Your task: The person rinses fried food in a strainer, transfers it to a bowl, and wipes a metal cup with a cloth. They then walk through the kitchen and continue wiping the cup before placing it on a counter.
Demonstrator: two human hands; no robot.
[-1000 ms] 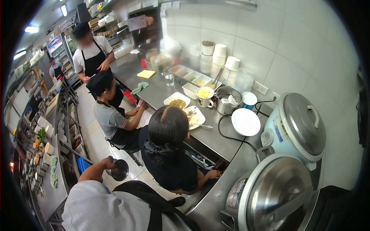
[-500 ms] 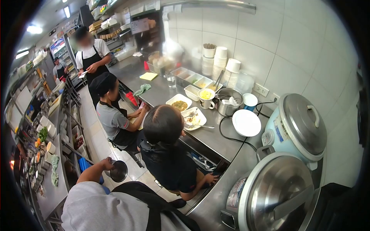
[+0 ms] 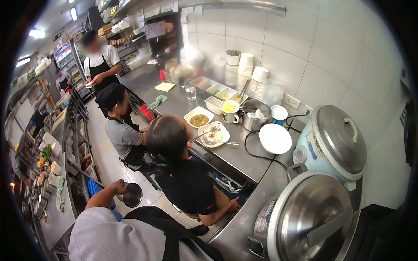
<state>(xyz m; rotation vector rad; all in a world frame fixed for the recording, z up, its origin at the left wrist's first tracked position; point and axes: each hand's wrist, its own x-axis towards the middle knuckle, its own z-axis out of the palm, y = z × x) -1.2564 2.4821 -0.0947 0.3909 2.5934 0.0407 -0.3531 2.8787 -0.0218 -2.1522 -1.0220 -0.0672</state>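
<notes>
My left hand [image 3: 116,187] reaches out low to the left and grips the rim of a small round steel bowl [image 3: 132,195], held over the floor of the aisle. My grey sleeve and a black apron strap fill the bottom of the view. My right hand is out of sight. Just beyond the bowl, a person in a dark shirt [image 3: 183,178] sits on a stool at the steel counter [image 3: 174,104].
A large steel rice cooker [image 3: 311,222] and a light blue one [image 3: 331,141] stand at right, beside a white plate [image 3: 275,138]. Two dishes of food [image 3: 199,117] lie before the seated people. A capped person [image 3: 115,98] sits farther along, another stands behind. Racks of bowls [image 3: 56,174] line the left.
The seated person in the dark shirt has leaned back and to the left, away from the counter. My hand and the bowl have barely shifted. The standing person has stepped slightly back.
</notes>
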